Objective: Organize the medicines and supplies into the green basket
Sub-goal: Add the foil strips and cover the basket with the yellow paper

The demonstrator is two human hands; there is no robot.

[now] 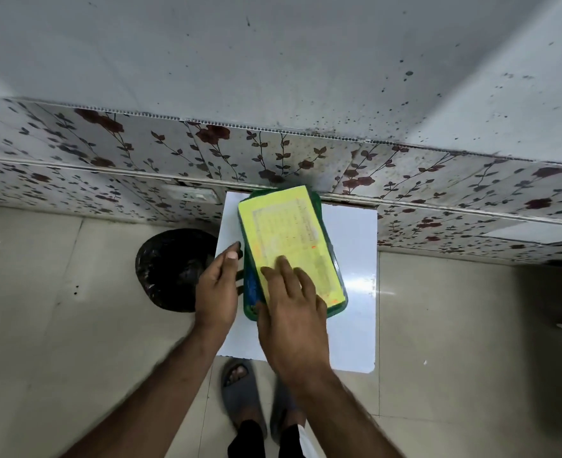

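Note:
The green basket (pixel 338 285) stands on a small white table (pixel 352 312) against the wall. A yellow-green printed paper (pixel 286 233) lies flat over the basket's top and hides most of what is inside. My right hand (pixel 293 312) rests palm down on the near end of the paper, fingers spread. My left hand (pixel 218 285) is at the basket's left side, fingers apart, touching or nearly touching the rim. A bit of blue packaging (pixel 252 285) shows in the basket beside the paper.
A black plastic bag (pixel 170 269) sits on the tiled floor left of the table. A flowered wall panel (pixel 140 153) runs behind the table. My feet in grey slippers (pixel 240 391) stand at the table's near edge.

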